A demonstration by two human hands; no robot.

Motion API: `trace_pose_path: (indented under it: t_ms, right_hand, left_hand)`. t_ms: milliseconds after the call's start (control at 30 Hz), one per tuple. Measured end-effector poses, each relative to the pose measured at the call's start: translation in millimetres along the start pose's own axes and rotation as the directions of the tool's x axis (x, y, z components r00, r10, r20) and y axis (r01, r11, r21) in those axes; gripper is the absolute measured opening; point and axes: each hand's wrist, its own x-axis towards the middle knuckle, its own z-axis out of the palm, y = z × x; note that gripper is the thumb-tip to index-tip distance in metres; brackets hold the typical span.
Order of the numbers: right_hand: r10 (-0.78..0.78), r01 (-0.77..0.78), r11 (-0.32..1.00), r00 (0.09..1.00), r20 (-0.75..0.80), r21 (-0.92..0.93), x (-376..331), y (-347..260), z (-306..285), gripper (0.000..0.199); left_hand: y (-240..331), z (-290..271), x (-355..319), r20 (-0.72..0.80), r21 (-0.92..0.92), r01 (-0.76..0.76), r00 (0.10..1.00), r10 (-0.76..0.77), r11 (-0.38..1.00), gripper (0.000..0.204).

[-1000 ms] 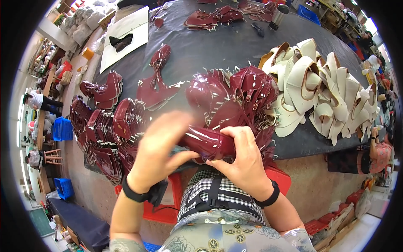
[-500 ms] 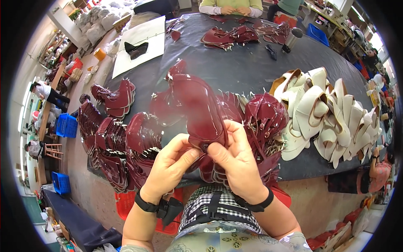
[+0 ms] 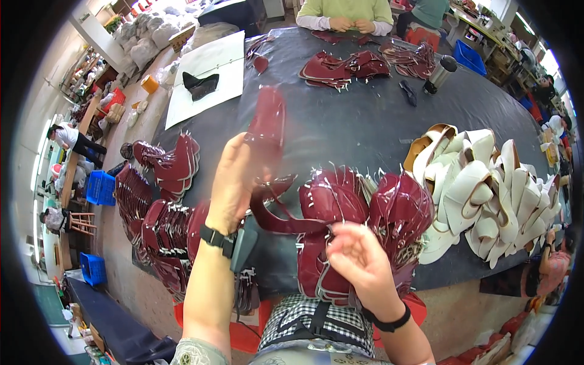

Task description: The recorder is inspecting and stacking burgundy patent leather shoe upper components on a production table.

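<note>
- Left: stacks of glossy dark red shoe pieces [image 3: 159,222] on a dark table [image 3: 347,125].
- Left hand [image 3: 230,188], blurred, gripping one red shoe piece [image 3: 267,121] raised above the table.
- Centre: a curved red band [image 3: 292,225] reaching the right hand [image 3: 363,258], fingers curled; I cannot tell whether they pinch it.
- Beside that hand, more red pieces [image 3: 401,207].
- Far right: heaped white shoe pieces [image 3: 465,194].

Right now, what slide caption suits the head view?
Left hand holding a glossy maroon shoe piece over a black-covered table, right hand near stacked maroon pieces.
</note>
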Motion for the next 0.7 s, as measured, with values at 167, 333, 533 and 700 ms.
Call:
trace_pose_path:
  t_ms: [167,333,533,700]
  right_hand:
    - [0.114,-0.114,0.993,0.993,0.012,0.019,-12.2,16.1,-14.7,0.033]
    - [0.264,-0.261,0.957,0.964,-0.010,0.129,-14.4,28.8,-22.9,0.032]
    - [0.220,-0.218,0.975,0.975,-0.033,0.050,3.8,30.5,-23.2,0.029]
    - [0.260,-0.257,0.965,0.965,-0.047,0.059,11.8,35.5,-22.4,0.028]
  left_hand:
    - [-37.5,-66.0,73.5,-0.191,0.093,0.107,0.978,-0.088,0.990,0.027]
    - [-59.9,-99.7,139.6,-0.297,0.196,0.132,0.952,-0.070,0.972,0.031]
    - [-84.3,-129.5,197.7,-0.218,0.566,0.208,0.971,-0.098,0.798,0.037]
    - [-83.2,-137.6,208.4,-0.327,0.621,0.233,0.945,-0.023,0.748,0.040]
